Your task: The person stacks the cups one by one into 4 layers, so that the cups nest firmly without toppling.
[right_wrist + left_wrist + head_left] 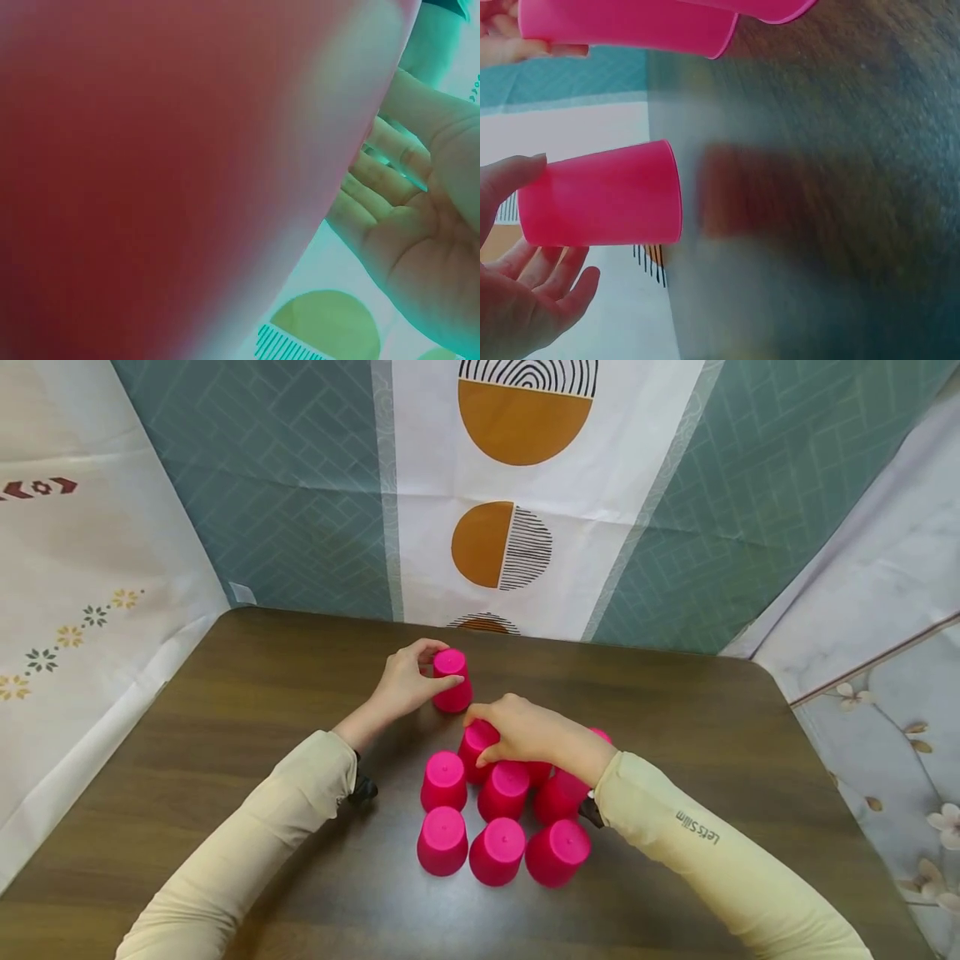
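In the head view my left hand [405, 681] holds an upside-down pink plastic cup [452, 681] near the back of the table, thumb on one side and fingers on the other. The left wrist view shows the same cup [604, 199] between thumb and fingertips, its wide rim toward the tabletop. To the right and nearer, my right hand [525, 731] grips a second upside-down pink cup [477, 743] at the back left of a cluster. Close against that cup stands another pink cup [504, 789]. A large blurred pink cup [165, 180] fills most of the right wrist view.
Several more upside-down pink cups stand close together, including a front-left cup [442, 841], a front-middle cup [497, 852] and a front-right cup [558, 853]. My right forearm partly covers some. The brown wooden table [300, 885] ends at a patterned cloth backdrop [300, 510].
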Tool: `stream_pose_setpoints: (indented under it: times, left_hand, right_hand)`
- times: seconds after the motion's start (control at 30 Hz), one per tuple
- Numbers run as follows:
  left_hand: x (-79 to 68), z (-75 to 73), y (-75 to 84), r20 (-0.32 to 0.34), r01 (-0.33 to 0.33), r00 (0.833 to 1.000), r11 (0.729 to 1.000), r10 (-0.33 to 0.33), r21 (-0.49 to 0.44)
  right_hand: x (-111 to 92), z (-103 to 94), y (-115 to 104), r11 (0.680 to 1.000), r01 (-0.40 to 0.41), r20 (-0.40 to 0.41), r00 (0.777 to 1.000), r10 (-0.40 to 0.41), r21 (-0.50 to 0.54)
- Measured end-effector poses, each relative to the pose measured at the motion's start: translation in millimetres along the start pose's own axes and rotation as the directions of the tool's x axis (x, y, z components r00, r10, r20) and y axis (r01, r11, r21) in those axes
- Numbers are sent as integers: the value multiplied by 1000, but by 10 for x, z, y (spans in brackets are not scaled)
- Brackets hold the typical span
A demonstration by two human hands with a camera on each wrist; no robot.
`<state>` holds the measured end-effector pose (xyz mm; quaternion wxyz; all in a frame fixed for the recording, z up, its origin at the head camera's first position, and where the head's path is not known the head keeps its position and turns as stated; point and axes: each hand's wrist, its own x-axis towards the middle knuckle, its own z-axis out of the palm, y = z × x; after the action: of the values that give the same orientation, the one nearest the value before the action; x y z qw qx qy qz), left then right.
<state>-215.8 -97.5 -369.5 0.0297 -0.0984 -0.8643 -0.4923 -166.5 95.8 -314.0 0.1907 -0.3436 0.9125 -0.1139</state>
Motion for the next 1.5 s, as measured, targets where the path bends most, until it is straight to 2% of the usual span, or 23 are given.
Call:
stream_pose_setpoints:
  times: [0.2, 0.3, 0.5, 0.6, 0.67, 0.8, 1.0, 1.13, 1.3, 1.5]
  left_hand:
    - [-9, 21, -95, 3, 42, 999, 999, -42, -11]
    - [11, 14, -132, 4, 33, 999, 999, -33, -12]
    - [46, 40, -155, 7, -47, 999, 999, 47, -7]
    - [67, 36, -125, 11, -103, 995, 994, 103, 38]
    - [83, 15, -98, 18, -117, 993, 990, 116, 78]
    - [97, -22, -79, 42, -96, 995, 986, 91, 139]
    - [82, -35, -88, 99, -50, 995, 985, 35, 163]
    - [81, -47, -92, 96, -29, 995, 988, 15, 152]
    - [80, -49, -117, 84, -34, 996, 993, 24, 117]
    - [82, -21, -140, 56, -31, 998, 997, 27, 65]
  right_hand:
    - [15, 21, -37, 998, -52, 5, 999, 52, 21]
    - [33, 13, -38, 999, -46, 6, 999, 46, 10]
    - [22, -20, -23, 999, -45, 11, 999, 45, 0]
    - [17, -41, -31, 999, -39, -7, 999, 39, -31]
    - [29, -58, -41, 999, -22, -14, 1000, 21, -48]
    - [52, -57, -37, 996, 34, -14, 999, -36, -86]
    - [-12, -6, 6, 981, 123, -27, 991, -129, -147]
    - [-71, -58, -16, 978, 155, -57, 985, -164, -137]
    - [-120, -195, -39, 980, 172, -106, 978, -182, -95]
    - [-59, -386, 126, 982, 164, -190, 965, -180, -98]
